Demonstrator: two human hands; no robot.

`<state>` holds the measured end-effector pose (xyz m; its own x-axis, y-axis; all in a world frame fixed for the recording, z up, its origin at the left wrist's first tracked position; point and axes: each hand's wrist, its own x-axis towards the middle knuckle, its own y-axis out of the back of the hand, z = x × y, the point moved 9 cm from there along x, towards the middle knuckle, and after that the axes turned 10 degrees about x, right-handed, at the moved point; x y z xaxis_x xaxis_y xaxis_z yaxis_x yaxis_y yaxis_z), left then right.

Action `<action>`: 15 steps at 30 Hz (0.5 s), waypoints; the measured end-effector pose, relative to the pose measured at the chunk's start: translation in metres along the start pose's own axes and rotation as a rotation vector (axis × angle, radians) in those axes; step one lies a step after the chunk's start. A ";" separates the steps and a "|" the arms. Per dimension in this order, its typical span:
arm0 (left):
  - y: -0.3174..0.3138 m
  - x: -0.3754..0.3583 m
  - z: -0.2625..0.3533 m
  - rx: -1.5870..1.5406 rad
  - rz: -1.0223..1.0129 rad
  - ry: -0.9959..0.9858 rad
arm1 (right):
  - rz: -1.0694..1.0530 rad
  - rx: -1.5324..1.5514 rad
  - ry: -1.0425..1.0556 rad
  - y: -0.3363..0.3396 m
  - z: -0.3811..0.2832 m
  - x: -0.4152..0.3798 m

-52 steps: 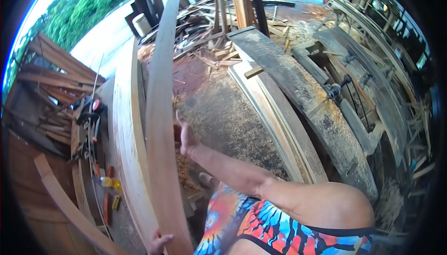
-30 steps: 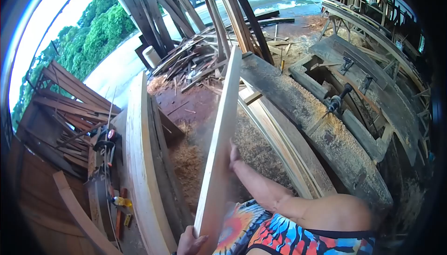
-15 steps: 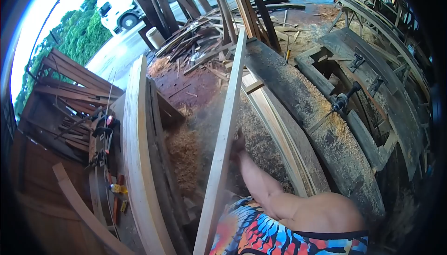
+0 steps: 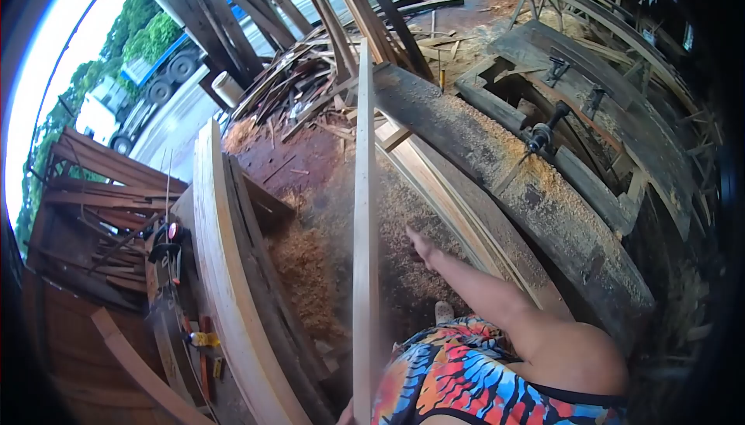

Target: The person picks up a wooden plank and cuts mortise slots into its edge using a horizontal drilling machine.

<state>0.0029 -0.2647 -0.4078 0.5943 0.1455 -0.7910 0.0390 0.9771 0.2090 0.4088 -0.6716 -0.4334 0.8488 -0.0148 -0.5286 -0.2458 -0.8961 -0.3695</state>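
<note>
Long pale plank (image 4: 363, 215) runs up the middle, seen nearly edge-on, so its broad face is hard to read. Bottom end's cut off by the frame, right beside the colourful shirt (image 4: 466, 378). Top end overlaps the scrap pile (image 4: 299, 76) in view, and I can't tell if it's touching anything up there.

Left hand (image 4: 346, 413) is just a sliver at the bottom edge, against the plank's low end. Fingers are out of shot, so no idea how tight the grip is, or if there is one. Right hand (image 4: 421, 248) is easier: loosely open, fingers stretched out, nothing in it, clear of the plank, over the sawdusty floor (image 4: 306, 270).

Planks are stacked on the left (image 4: 221, 262) and right (image 4: 473, 215), with a small block (image 4: 397, 138) across the right lot. The drill (image 4: 545, 134) is by the sawdust-covered bench (image 4: 535, 192). Upright boards (image 4: 225, 25) hide part of a truck (image 4: 159, 76). Far right edge is too dark to make out.
</note>
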 end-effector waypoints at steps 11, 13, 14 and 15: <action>-0.009 0.131 0.064 -0.241 -0.572 -0.155 | 0.288 0.122 -0.215 0.127 0.110 -0.226; -0.021 0.115 0.093 -0.295 -0.588 -0.095 | 0.264 0.107 -0.190 0.127 0.119 -0.255; -0.028 0.105 0.114 -0.284 -0.518 -0.134 | 0.275 0.089 -0.167 0.120 0.119 -0.274; -0.035 0.093 0.134 -0.271 -0.449 -0.172 | 0.288 0.072 -0.144 0.114 0.118 -0.290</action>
<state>0.1647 -0.3057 -0.4119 0.6906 -0.3002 -0.6580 0.1246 0.9456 -0.3006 0.0792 -0.7170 -0.4127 0.6657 -0.1959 -0.7200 -0.5030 -0.8306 -0.2391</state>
